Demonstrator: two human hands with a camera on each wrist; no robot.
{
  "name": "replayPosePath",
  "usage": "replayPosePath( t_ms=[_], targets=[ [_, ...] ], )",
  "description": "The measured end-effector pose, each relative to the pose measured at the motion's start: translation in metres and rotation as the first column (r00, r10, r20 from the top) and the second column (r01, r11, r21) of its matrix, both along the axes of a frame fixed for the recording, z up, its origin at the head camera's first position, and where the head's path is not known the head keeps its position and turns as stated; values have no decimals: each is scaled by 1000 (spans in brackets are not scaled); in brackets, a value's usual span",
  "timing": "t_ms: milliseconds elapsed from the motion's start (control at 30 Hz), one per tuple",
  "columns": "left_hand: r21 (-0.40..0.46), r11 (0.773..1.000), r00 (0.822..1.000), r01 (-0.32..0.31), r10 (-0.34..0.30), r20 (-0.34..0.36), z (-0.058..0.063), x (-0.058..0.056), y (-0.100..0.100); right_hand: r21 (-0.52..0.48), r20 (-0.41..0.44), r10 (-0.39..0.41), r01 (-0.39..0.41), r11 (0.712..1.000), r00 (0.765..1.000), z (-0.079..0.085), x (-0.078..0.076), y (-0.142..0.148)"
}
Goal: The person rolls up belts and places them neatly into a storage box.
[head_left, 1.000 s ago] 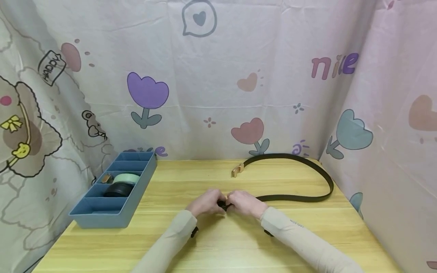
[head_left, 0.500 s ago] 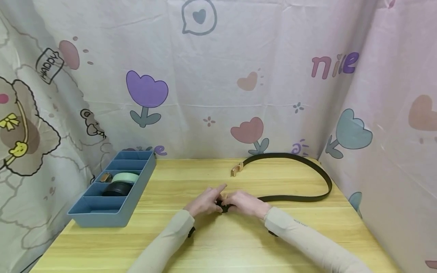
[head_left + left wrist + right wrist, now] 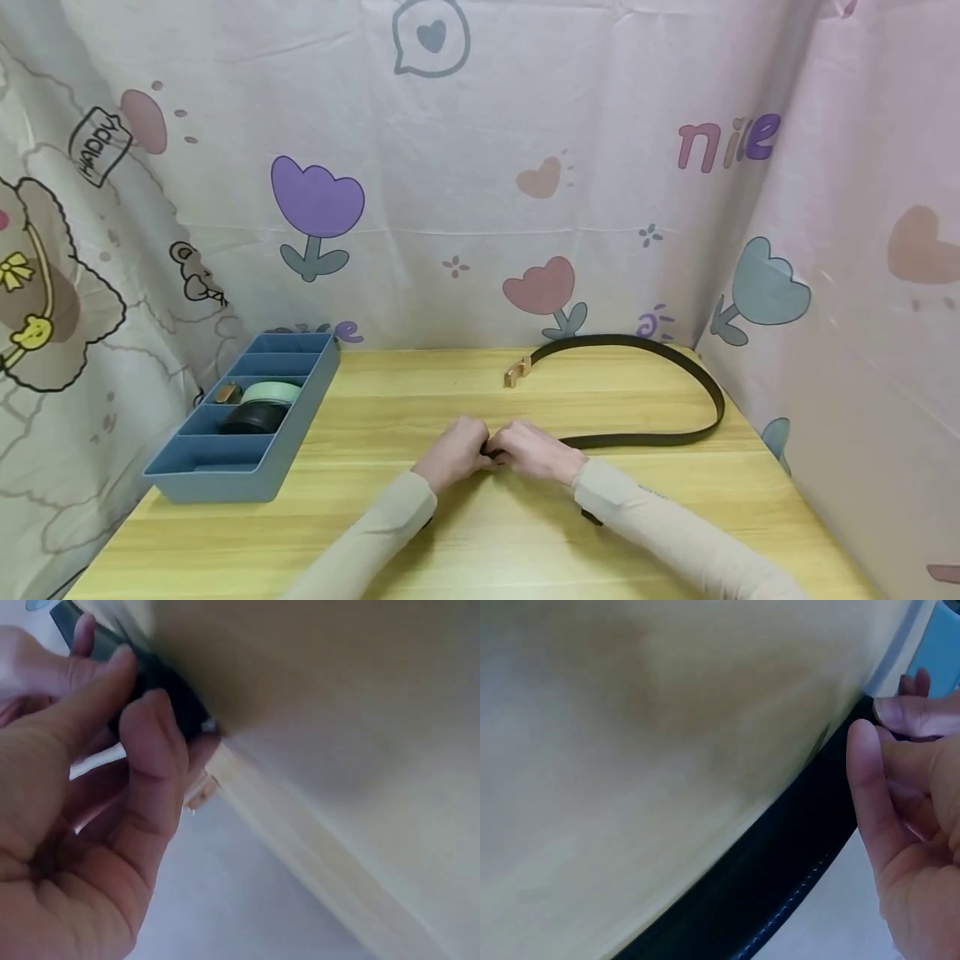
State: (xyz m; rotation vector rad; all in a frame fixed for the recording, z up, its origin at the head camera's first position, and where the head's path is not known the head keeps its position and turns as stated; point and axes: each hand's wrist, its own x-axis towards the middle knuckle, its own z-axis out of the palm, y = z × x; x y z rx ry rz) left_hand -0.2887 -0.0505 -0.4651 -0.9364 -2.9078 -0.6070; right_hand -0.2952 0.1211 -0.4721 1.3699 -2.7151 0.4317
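A long black belt [image 3: 637, 439] lies on its edge on the table, bending round at the right to its gold buckle [image 3: 517, 372] at the back. Its near end is between my hands, which meet near the table's middle. My left hand [image 3: 456, 452] pinches that end, seen as a dark, bent bit of strap [image 3: 161, 690] in the left wrist view. Thumb and fingers of my right hand [image 3: 536, 451] grip the strap right beside it. In the right wrist view the stitched strap [image 3: 780, 840] runs away from the fingertips. The fingers mostly hide the belt's end.
A blue divided tray [image 3: 300, 433] stands at the left of the table. Its compartments hold a black coiled thing [image 3: 253, 418], a mint-green coiled thing [image 3: 272, 392] and a small brown-and-gold piece [image 3: 228, 393]. A printed curtain [image 3: 442, 167] hangs behind and at both sides.
My left index finger, stretched out half a second ago, is bent back down onto the belt's end. The hands have drawn closer together around it. The belt's far loop keeps its shape.
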Motion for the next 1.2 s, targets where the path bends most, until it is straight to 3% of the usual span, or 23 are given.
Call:
replayPosePath(
  t_ms=[133, 267, 367, 500, 633, 767, 900, 1000, 1200],
  targets=[
    [15, 1000, 1000, -3, 3, -21, -4, 0, 5, -6, 28, 36, -35, 999, 999, 1, 0, 3],
    [35, 999, 999, -12, 10, 37, -4, -1, 6, -2, 39, 71, -71, 998, 997, 2, -2, 9],
    [48, 999, 995, 6, -11, 95, -4, -4, 5, 33, 6, 93, -93, 995, 996, 2, -3, 14],
    [51, 996, 992, 72, -77, 105, -4, -8, 1, 72, -71, 112, -107, 992, 991, -1, -3, 14],
    [49, 997, 995, 53, -56, 77, -6, -6, 0, 45, -114, 71, -67, 997, 991, -4, -1, 8],
    [31, 999, 1000, -10, 10, -11, -7, -2, 5, 14, -69, 16, -15, 1000, 997, -3, 2, 1],
    [2, 1000, 997, -31, 32, -72, -5, -1, 9, 46, -43, 26, -24, 999, 999, 2, 1, 4],
    [-8, 1000, 998, -20, 20, -52, -4, -3, 9, 85, -67, 49, -44, 995, 997, 4, -1, 10],
    [-20, 998, 998, 67, -67, 1, -4, -6, 5, 88, -154, 66, -53, 995, 986, -1, -3, 15]
  ],
)
